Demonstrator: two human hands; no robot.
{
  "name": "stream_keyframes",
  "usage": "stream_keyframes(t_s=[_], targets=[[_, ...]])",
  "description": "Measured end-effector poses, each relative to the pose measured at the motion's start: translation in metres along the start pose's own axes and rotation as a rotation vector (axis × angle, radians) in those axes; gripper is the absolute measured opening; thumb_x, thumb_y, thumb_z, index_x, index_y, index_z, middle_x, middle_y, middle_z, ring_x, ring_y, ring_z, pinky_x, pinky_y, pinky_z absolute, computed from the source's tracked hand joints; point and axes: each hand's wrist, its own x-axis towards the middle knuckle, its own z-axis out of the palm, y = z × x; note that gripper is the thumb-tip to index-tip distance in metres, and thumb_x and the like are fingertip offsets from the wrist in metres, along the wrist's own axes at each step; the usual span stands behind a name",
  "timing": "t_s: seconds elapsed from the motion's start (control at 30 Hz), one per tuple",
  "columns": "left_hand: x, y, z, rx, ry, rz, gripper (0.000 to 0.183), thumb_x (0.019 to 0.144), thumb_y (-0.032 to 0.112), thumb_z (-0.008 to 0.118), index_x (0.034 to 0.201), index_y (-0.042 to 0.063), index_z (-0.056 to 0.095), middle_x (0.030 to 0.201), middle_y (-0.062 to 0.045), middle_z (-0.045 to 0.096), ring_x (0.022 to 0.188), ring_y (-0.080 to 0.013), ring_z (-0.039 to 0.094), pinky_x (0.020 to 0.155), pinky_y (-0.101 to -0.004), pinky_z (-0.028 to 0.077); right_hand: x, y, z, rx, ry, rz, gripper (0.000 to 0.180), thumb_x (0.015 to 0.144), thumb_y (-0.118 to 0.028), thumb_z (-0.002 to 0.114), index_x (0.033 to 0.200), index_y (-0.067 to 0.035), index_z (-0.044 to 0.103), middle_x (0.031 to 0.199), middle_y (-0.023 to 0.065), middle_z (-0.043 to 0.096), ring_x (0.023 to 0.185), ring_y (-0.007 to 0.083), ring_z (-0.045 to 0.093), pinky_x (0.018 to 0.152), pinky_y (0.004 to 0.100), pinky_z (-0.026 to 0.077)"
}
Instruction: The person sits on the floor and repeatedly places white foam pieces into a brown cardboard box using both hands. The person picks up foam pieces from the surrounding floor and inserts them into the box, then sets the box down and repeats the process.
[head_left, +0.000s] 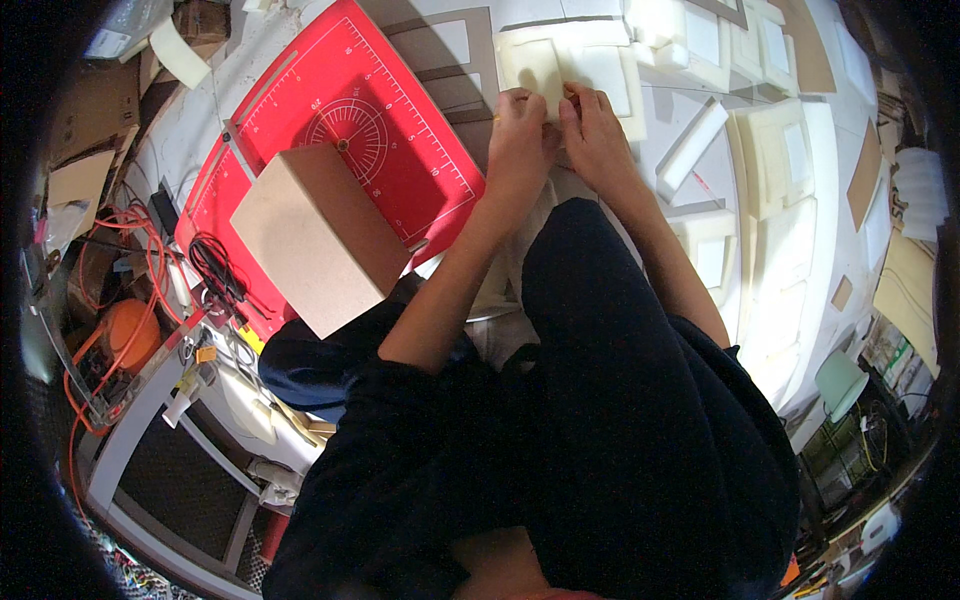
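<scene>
Both hands are at the near end of a thin cream foam piece (531, 63), in front of my raised knee. The bent fingers of my left hand (519, 129) grip its near left part. My right hand (592, 127) pinches at its right edge, thumb and fingertips together. Under and beside the piece lie cream foam blocks, one with a white rectangular panel (602, 79) on its face. My palms and the near end of the piece are partly hidden by the fingers.
To the left, a brown box (300, 232) rests on a red positioning mat (285, 112) with printed scales. Grey-brown board frames (442, 64) lie beyond it. Foam blocks (780, 157) and a white foam strip (691, 146) are on the right. Orange cable (150, 225) tangles at far left.
</scene>
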Motion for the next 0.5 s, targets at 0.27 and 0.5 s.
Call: stream_keyframes(t_s=[0.27,0.5], targets=[[-0.008,-0.005,0.001,-0.214,0.093,0.009,0.039,0.085,-0.002,0.062,0.119,-0.002,0.043,0.122,-0.023,0.043,0.105,-0.0429,0.058,0.088,-0.0442,0.053,-0.003,0.001,0.002,0.007,0.042,-0.044,0.039,0.102,-0.026,0.045,0.123,0.004,0.055,0.11,0.0275,0.058,0.103,0.0445,0.058,0.092,0.0496,0.047],[-0.016,0.001,-0.004,-0.189,0.182,0.033,0.04,0.084,0.0,0.062,0.118,-0.005,0.041,0.122,-0.023,0.043,0.108,-0.0419,0.055,0.091,-0.0444,0.051,-0.001,0.01,0.006,0.007,0.1,-0.132,0.033,0.101,-0.021,0.047,0.117,0.006,0.056,0.109,0.0274,0.058,0.099,0.0441,0.058,0.088,0.0492,0.048]])
